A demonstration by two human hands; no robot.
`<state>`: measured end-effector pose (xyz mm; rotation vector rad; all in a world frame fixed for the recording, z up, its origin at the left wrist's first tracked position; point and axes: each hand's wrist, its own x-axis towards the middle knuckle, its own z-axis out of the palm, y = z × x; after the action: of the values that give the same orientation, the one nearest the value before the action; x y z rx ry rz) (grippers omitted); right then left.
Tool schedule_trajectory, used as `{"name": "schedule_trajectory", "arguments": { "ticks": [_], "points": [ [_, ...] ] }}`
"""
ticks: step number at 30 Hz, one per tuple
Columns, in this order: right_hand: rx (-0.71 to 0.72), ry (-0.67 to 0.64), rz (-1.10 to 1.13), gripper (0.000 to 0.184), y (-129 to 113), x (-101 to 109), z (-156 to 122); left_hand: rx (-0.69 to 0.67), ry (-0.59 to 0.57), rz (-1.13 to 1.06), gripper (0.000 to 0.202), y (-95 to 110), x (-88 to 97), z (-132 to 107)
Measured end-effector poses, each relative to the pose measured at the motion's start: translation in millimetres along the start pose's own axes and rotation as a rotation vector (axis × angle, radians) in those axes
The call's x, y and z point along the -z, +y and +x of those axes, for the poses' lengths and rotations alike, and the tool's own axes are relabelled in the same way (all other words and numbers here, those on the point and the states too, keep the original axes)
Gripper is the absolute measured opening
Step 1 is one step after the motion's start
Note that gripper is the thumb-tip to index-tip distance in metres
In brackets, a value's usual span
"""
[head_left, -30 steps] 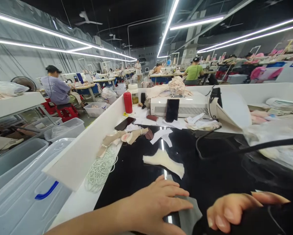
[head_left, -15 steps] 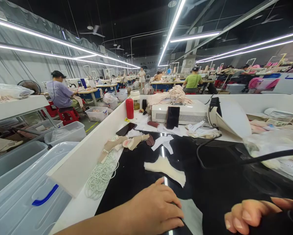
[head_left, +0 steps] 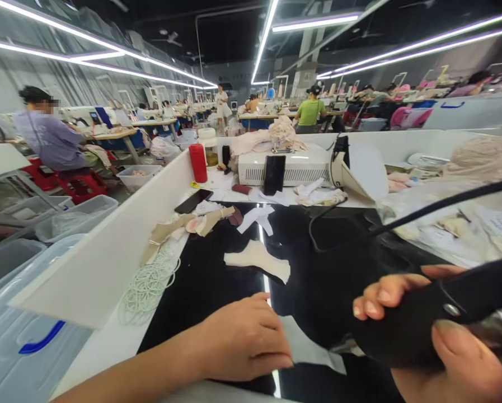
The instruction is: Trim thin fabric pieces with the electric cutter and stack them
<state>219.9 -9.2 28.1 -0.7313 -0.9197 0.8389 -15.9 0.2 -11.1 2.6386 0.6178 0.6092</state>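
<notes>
Grey cloth [head_left: 307, 344] between the two hands, the left at its edge and the right around a black tool [head_left: 406, 330].

The grey cloth lies flat on the black tabletop [head_left: 334, 291], just right of the left hand [head_left: 248, 338], whose fingers meet its near-left edge; the tool's front end is close to the cloth's right corner; a cream piece [head_left: 257, 260] lies apart, beyond the left hand, with white strips [head_left: 257, 218] farther off; the left hand is palm down, fingers together and bent, touching the cloth, though I cannot tell whether it pinches or only presses; the right hand [head_left: 464, 361] is wrapped firmly about the tool, fingers over the far side, thumb along the near side.
</notes>
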Motion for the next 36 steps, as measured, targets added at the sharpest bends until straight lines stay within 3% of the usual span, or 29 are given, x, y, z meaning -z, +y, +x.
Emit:
{"name": "schedule_trajectory", "arguments": {
  "ticks": [3,9,13,18,26,31,36],
  "points": [
    [-0.013,0.032,-0.039,0.04,-14,-17,-7,0.042,0.026,-0.071,0.024,1,6.6,3],
    [-0.007,0.042,-0.025,0.045,-15,-13,-3,0.091,0.017,-0.132,0.02,-2,13.6,7],
    [-0.05,0.066,-0.032,0.048,-18,-15,-7,0.146,0.009,-0.054,0.022,-6,11.1,4],
    [-0.032,0.059,-0.045,0.044,-20,-15,-10,0.084,0.024,0.042,0.018,-6,8.1,2],
    [-0.063,0.057,-0.043,0.047,-25,-10,-4,-0.009,-0.014,-0.032,0.027,8,8.7,4],
    [-0.073,0.044,-0.048,0.05,-28,-13,-1,-0.028,-0.012,-0.122,0.018,2,3.2,11],
    [-0.071,0.065,-0.048,0.052,-28,-13,2,-0.006,-0.101,-0.172,0.032,-5,1.5,9]
  ]
}}
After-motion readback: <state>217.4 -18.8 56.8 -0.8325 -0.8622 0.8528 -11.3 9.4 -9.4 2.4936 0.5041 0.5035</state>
